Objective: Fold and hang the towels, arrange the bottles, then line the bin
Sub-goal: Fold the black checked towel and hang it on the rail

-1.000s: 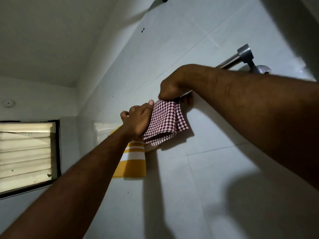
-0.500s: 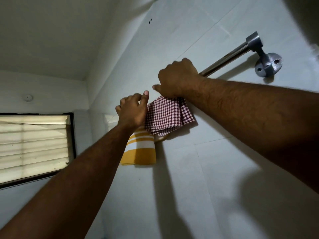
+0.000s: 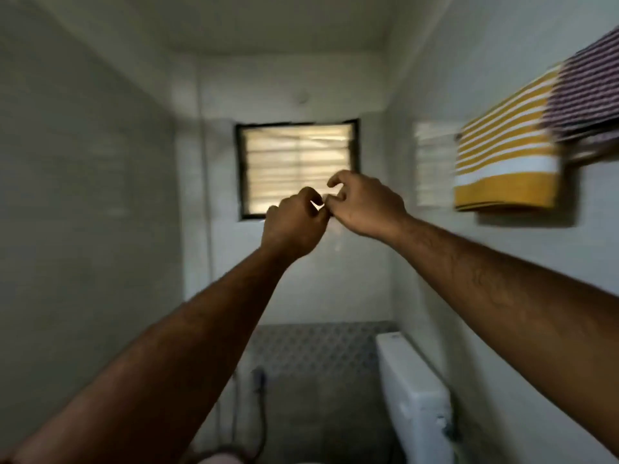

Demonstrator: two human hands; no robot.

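Observation:
Two folded towels hang side by side high on the right wall. The yellow and white striped towel (image 3: 505, 155) is the nearer to the window, and the red and white checked towel (image 3: 589, 92) overlaps its right edge at the frame's border. The rail under them is hidden. My left hand (image 3: 294, 226) and my right hand (image 3: 365, 205) are raised together in front of the window, well left of the towels. Their fingertips almost meet; the fingers are loosely curled and hold nothing. The view is blurred.
A louvred window (image 3: 298, 165) glows in the back wall. A white toilet cistern (image 3: 415, 390) stands against the right wall below the towels. A spray hose (image 3: 259, 380) hangs on the tiled lower wall. The room is narrow, with a plain wall on the left.
Both hands have let go of the checked towel and drawn away from the rail to the middle. The view has swung left and down toward the window.

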